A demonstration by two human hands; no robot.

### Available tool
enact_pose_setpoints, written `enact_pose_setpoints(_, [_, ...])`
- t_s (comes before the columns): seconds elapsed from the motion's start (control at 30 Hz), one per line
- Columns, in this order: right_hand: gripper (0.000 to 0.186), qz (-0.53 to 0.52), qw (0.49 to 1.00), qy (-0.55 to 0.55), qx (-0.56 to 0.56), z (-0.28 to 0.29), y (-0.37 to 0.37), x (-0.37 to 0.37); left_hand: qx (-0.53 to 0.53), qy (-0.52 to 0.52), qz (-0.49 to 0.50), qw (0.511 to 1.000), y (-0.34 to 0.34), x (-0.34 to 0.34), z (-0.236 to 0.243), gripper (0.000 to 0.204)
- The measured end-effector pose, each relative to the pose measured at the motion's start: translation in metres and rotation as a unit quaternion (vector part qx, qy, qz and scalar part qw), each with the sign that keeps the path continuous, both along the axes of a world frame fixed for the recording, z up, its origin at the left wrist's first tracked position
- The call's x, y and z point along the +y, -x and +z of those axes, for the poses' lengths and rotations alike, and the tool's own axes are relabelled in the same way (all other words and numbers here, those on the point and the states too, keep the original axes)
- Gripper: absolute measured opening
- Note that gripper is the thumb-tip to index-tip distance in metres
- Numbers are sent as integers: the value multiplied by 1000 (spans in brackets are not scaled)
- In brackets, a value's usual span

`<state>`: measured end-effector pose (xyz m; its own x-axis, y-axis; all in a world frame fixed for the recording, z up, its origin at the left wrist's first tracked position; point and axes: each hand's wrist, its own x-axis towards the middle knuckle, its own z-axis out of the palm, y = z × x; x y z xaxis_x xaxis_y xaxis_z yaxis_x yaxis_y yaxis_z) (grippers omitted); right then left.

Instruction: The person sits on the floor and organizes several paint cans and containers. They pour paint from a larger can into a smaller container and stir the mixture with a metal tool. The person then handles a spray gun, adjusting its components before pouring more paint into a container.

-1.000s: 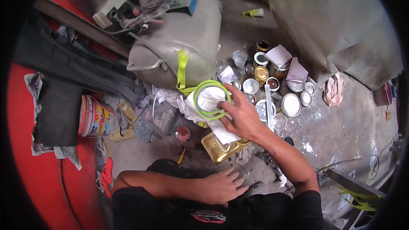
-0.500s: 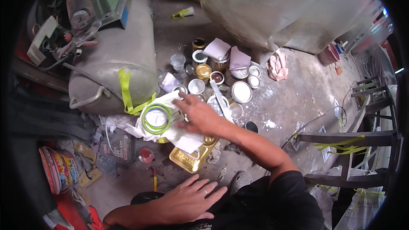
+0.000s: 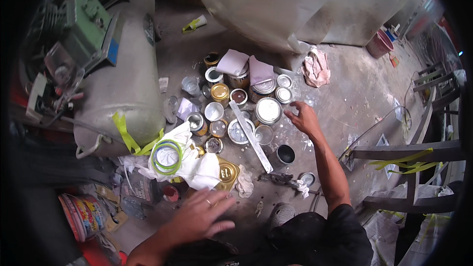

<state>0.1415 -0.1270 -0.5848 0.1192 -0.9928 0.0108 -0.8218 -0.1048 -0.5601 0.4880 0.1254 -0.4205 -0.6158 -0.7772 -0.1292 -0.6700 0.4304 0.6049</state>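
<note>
I had the right hand [image 3: 306, 119] just beside the white can [image 3: 269, 111], fingers parted from thumb toward it and the small tin [image 3: 284, 94]; whether it touched either, I couldn't tell. The left hand [image 3: 202, 216], blurred and spread, was well apart from it, near the gold tin [image 3: 228, 171]. Neither visibly gripped anything. The tape rolls [image 3: 167, 173] lay on the cloth [image 3: 204, 172], perhaps to stay clean; paper sheets [image 3: 232, 62] topped two cans [image 3: 262, 87], probably as covers.

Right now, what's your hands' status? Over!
Right hand empty, beside white-topped can. Left hand empty, near gold tin. Long white strip left of white-topped can.
</note>
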Motion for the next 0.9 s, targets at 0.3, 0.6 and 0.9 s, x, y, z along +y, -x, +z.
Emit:
enact_pose_setpoints(0.3, [70, -27, 982, 97, -158, -25, -76, -100, -226, 90, 185, 952, -11, -2, -67, 111])
enact_pose_setpoints(0.6, [34, -43, 957, 100, -268, -55, -62, -109, -221, 74, 183, 955, -6, -12, -84, 116])
enact_pose_setpoints(0.9, [22, 122, 942, 57, -308, 21, -56, -16, -107, 212, 308, 921, -21, -29, -70, 85])
